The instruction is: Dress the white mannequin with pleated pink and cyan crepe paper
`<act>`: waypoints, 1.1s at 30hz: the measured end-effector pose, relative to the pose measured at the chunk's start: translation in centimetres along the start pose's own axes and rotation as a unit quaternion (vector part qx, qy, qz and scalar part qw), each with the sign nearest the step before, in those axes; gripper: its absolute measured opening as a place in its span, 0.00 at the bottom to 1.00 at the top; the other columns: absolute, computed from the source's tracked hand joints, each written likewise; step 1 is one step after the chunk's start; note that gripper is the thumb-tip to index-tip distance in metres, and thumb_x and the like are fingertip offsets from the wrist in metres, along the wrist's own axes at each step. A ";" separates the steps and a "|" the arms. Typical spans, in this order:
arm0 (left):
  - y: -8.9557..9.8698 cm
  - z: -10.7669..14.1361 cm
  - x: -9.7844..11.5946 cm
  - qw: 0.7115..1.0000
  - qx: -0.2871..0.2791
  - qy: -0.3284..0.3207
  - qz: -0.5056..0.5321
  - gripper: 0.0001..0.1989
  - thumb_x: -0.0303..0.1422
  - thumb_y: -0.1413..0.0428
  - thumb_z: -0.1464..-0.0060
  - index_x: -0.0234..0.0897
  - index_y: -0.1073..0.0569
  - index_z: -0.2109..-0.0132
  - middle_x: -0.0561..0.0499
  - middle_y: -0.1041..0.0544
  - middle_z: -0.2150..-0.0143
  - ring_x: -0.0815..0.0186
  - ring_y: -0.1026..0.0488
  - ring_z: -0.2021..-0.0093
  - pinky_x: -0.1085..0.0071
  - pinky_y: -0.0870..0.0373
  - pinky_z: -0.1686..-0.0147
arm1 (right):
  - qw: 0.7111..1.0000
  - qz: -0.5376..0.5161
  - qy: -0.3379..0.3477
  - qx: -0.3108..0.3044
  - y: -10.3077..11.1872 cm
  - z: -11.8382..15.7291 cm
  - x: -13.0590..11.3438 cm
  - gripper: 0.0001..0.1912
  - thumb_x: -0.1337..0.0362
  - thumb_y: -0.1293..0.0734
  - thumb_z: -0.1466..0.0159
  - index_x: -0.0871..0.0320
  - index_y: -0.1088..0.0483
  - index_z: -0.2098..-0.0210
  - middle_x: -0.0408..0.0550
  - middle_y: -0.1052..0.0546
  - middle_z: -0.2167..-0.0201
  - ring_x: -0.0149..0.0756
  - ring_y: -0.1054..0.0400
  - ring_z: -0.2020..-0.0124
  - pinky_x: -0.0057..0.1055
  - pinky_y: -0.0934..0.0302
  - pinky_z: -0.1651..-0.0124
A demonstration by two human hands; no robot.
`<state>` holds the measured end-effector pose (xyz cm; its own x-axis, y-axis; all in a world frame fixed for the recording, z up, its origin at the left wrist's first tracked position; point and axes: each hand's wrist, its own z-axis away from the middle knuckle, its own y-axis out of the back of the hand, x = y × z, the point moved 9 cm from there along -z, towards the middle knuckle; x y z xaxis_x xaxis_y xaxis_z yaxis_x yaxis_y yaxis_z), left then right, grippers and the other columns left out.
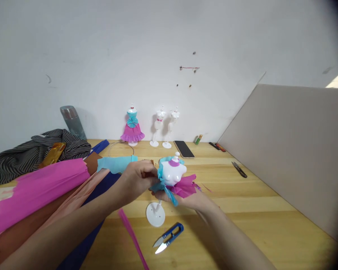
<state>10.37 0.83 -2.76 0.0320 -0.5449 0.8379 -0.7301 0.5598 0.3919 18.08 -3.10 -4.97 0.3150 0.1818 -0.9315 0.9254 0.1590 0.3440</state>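
A small white doll mannequin (173, 173) with a magenta neck band is held off the table, its round base (155, 214) tilted toward me. Around its back and side lies blue crepe paper (161, 186), and magenta crepe paper (185, 186) sticks out at the waist. My left hand (139, 178) pinches the blue crepe paper at the mannequin's side. From below, my right hand (183, 198) grips the mannequin around its waist, its fingers partly hidden by the paper. Blue-handled thread snips (169, 238) rest on the table just below.
Left, crepe paper sheets (53, 176) lie near a striped cloth (59, 140) and a flask (72, 122). A dressed mannequin (132, 127) and two bare ones stand by the wall. A phone (184, 149), dark snips (239, 169) and a magenta strip (133, 238) lie on the table.
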 end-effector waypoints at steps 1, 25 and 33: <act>-0.1 -0.1 -0.1 1.000 -0.009 0.002 0.009 0.09 0.24 0.43 0.54 0.33 0.29 0.79 0.53 0.33 0.76 0.69 0.35 0.73 0.74 0.39 0.74 | 1.000 -0.001 -0.005 -0.006 -0.1 0.0 0.2 0.14 0.58 0.29 0.50 0.56 0.39 0.78 0.40 0.35 0.78 0.30 0.42 0.75 0.31 0.38 0.70; -0.3 1.3 0.2 0.997 0.061 0.035 -0.017 0.05 0.24 0.39 0.57 0.34 0.26 0.76 0.55 0.31 0.76 0.71 0.35 0.75 0.76 0.39 0.75 | 0.998 0.013 0.013 -0.060 -0.2 0.1 2.7 0.08 0.59 0.32 0.44 0.58 0.32 0.70 0.44 0.29 0.69 0.37 0.36 0.63 0.39 0.36 0.54; -0.9 1.0 -0.7 0.995 0.021 0.042 0.088 0.06 0.26 0.40 0.55 0.34 0.26 0.78 0.52 0.30 0.76 0.68 0.31 0.72 0.73 0.33 0.71 | 0.997 0.026 -0.026 -0.068 -0.3 0.4 3.6 0.09 0.59 0.31 0.46 0.57 0.33 0.71 0.42 0.29 0.70 0.35 0.35 0.66 0.35 0.36 0.59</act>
<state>10.32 0.09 -4.03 -0.0440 -0.3850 0.9219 -0.7576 0.6144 0.2205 19.05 -2.91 -8.53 0.3752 0.1424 -0.9160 0.8716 0.2821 0.4009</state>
